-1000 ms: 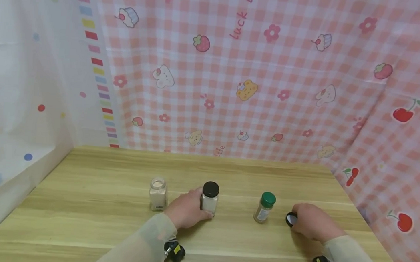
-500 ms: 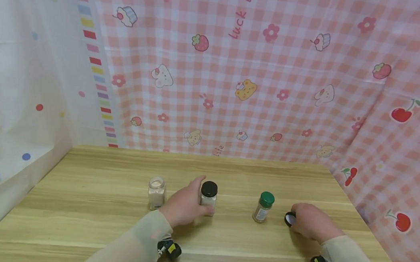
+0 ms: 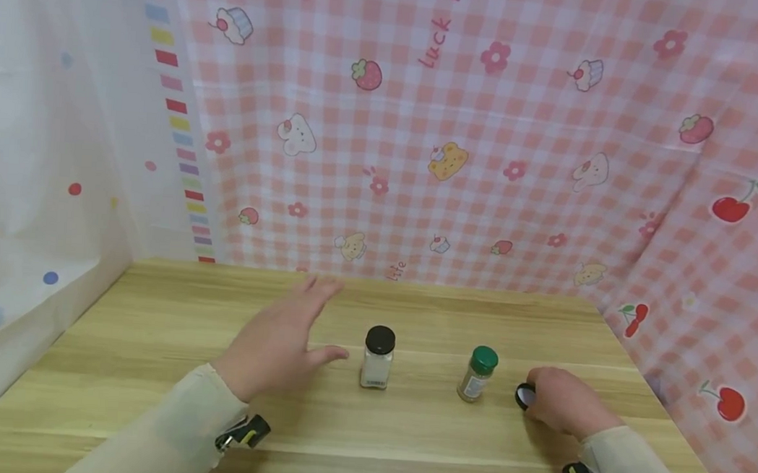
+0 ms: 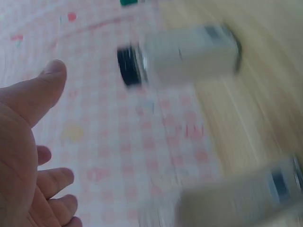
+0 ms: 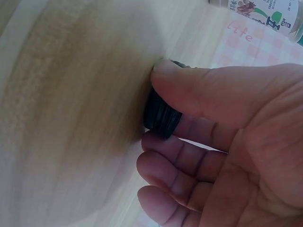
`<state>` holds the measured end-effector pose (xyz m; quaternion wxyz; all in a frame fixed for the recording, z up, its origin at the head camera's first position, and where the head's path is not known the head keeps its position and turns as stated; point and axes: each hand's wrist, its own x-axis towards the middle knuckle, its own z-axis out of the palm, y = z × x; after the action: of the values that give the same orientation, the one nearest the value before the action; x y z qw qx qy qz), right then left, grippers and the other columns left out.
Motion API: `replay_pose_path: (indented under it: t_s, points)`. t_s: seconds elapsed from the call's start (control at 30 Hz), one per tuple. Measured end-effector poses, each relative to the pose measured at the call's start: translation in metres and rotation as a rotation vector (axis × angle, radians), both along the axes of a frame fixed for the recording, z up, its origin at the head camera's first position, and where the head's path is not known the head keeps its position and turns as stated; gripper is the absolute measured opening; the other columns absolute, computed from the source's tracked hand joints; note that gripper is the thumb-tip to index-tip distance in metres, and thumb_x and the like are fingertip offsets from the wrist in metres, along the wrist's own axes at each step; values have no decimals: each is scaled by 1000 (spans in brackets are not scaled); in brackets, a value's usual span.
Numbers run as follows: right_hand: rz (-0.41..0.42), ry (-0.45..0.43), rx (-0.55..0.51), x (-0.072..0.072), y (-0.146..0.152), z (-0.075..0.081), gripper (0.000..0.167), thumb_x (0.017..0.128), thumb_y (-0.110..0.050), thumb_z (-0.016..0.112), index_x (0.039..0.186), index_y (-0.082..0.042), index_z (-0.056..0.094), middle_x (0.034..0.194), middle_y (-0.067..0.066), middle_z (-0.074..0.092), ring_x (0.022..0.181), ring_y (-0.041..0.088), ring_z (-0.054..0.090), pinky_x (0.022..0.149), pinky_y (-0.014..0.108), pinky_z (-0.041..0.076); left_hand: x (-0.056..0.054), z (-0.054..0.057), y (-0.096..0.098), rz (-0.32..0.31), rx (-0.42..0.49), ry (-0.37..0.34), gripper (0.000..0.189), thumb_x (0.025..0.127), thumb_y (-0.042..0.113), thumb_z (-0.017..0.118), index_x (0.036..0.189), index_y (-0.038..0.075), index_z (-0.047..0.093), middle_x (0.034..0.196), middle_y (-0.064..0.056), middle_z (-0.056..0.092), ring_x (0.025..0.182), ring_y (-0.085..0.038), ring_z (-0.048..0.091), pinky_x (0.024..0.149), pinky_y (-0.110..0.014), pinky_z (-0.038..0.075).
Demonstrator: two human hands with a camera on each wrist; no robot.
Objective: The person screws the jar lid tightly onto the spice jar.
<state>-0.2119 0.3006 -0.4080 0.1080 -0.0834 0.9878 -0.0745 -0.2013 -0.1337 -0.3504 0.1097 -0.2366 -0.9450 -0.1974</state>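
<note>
My left hand hovers over the table, fingers spread and thumb out, touching nothing. To its right a square glass jar of pale powder stands upright under a black lid. The left hand hides the uncapped jar in the head view; in the left wrist view that uncapped jar shows blurred at the lower right. My right hand pinches a loose black cap between thumb and fingers, its pale inside turned leftward, close at the tabletop. Left of it stands a small green-capped spice bottle.
The wooden table carries these things in a loose row. Behind it hangs a pink checked cloth, and another patterned cloth wall closes the right side. A white dotted cloth borders the left.
My left hand has let go of the black-lidded jar and moved left, in front of the uncapped jar. The right hand stays put with the black cap.
</note>
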Motion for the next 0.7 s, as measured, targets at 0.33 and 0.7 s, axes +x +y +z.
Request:
replay_pose_path:
  t_s: [0.33, 0.7]
  points:
    - [3, 0, -12, 0, -1, 2, 16, 80, -2, 79, 87, -7, 65, 81, 2, 64, 74, 19, 54, 71, 39, 51, -10, -23, -58, 110, -63, -33, 112, 85, 70, 76, 167, 11, 28, 170, -21, 32, 157, -55, 19, 127, -68, 19]
    - [13, -2, 9, -1, -2, 1, 17, 80, -3, 80, 87, -7, 65, 80, 2, 64, 73, 19, 55, 71, 40, 53, -15, -56, -76, 123, -33, -211, 107, 85, 67, 77, 163, 7, 34, 169, -31, 24, 154, -62, 16, 124, -73, 16]
